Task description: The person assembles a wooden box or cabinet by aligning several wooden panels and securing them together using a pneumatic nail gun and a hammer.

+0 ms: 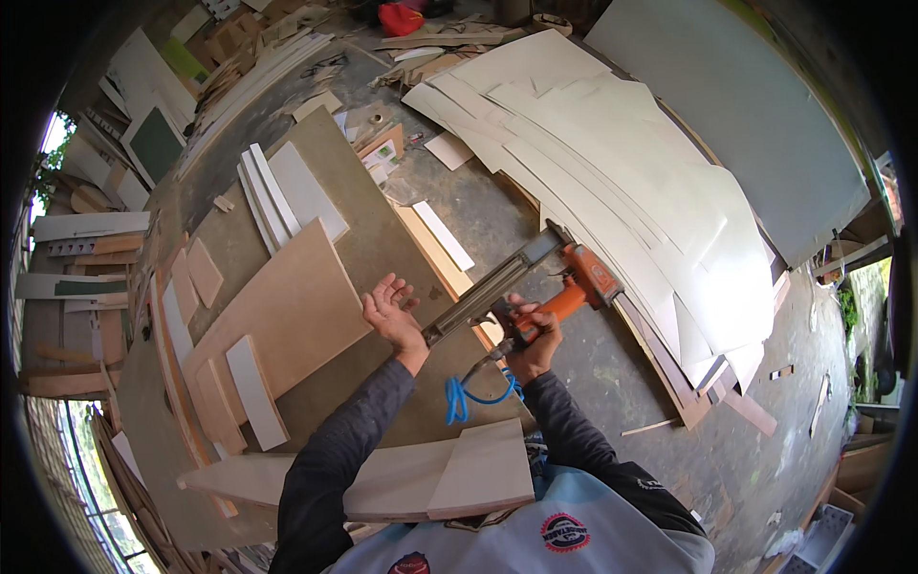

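Note:
An orange pneumatic nail gun point(593, 277) with a long dark metal magazine point(492, 292) is held up in front of me, sideways. My right hand point(534, 342) is wrapped round its handle. A coiled blue air hose point(459, 397) hangs from the handle's lower end. Close to the magazine's left end is my left hand point(395, 316), its fingers apart and slightly curled, with nothing visible in them. Below and left of that hand lies a large tan wooden board point(296, 316) on the brown worktable surface point(359, 201).
White strips point(263, 196) and a narrow white board point(255, 392) lie on the left. Pale boards point(478, 469) sit against my body. A large stack of white sheets point(612, 163) stands at the right, with a leaning grey panel point(736, 115) behind. Scraps litter the concrete floor point(469, 201).

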A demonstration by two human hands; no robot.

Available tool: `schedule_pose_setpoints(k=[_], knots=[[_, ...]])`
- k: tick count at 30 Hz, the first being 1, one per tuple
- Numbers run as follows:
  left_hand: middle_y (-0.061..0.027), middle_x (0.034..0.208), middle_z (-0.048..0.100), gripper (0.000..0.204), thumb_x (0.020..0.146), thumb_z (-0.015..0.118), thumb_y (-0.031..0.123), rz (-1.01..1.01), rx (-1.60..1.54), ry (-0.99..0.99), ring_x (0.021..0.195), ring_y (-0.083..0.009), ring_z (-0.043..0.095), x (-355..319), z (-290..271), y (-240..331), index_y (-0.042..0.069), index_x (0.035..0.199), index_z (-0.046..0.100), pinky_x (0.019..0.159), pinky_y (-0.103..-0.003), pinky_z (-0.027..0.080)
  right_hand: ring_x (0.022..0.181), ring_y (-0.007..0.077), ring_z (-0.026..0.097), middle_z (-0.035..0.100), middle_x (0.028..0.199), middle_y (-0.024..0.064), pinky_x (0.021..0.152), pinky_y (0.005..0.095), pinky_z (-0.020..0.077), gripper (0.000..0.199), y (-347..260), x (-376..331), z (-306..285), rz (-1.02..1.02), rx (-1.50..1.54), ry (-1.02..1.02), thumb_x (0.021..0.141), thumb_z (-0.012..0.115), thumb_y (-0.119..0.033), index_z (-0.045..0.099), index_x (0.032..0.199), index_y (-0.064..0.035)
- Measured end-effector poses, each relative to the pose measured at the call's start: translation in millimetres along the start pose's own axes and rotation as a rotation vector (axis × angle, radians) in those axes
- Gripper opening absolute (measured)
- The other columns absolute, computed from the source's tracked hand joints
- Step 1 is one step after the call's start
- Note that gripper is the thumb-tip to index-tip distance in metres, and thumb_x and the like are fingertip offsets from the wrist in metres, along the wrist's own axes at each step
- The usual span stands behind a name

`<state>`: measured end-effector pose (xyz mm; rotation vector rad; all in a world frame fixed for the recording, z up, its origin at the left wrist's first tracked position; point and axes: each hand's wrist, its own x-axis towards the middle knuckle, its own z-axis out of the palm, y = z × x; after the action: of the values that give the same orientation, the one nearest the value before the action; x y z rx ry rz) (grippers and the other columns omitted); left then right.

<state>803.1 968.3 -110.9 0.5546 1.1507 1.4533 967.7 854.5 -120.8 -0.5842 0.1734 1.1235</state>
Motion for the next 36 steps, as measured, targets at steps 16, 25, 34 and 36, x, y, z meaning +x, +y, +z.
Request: schedule_pose_setpoints(k=[16,25,34,36], knots=[[-0.0186,0.136,0.053,0.106,0.066,0.08,0.049,0.478,0.803,-1.133,0.127,-0.0315,0.052,-12.8,31.3,36.4,-0.001,0.148,0.037,0.103,-0.042,0.042,0.095,0.0284,0.061,0.067,0.102,0.0144,0.095,0.0423,0.0495,0.026,-15.3,-7.0,-4.6,0.07,-0.022,-0.088,0.072,0.057,-0.02,0.063,0.087,-0.0006],[-0.0245,0.094,0.07,0.09,0.066,0.084,0.032,0.422,1.232,-1.247,0.087,-0.0426,0.07,-36.9,42.4,18.4,-0.004,0.138,0.045,0.083,-0.048,0.055,0.092,0.0292,0.062,0.067,0.102,0.0163,0.094,0.0459,0.0514,0.025,-30.0,-16.6,-24.0,0.073,0.01,-0.061,0.07,0.057,-0.018,0.063,0.086,-0.0002],[-0.023,0.08,0.068,0.057,0.066,0.078,0.019,0.268,1.094,-1.242,0.073,-0.0393,0.069,-35.9,32.9,15.6,-0.005,0.112,0.056,0.068,-0.043,0.055,0.091,0.0268,0.061,0.063,0.1,0.0152,0.093,0.0404,0.0511,0.024,-32.2,-19.0,-19.3,0.103,0.005,-0.125,0.069,0.055,-0.018,0.06,0.084,0.0001],[-0.0243,0.085,0.068,0.064,0.067,0.08,0.025,0.266,1.135,-1.281,0.079,-0.0402,0.069,-34.9,37.1,23.2,-0.007,0.116,0.055,0.072,-0.043,0.054,0.091,0.027,0.061,0.063,0.1,0.0152,0.094,0.0404,0.0506,0.024,-33.3,-19.5,-19.6,0.084,-0.027,-0.122,0.068,0.055,-0.018,0.06,0.084,0.0001]])
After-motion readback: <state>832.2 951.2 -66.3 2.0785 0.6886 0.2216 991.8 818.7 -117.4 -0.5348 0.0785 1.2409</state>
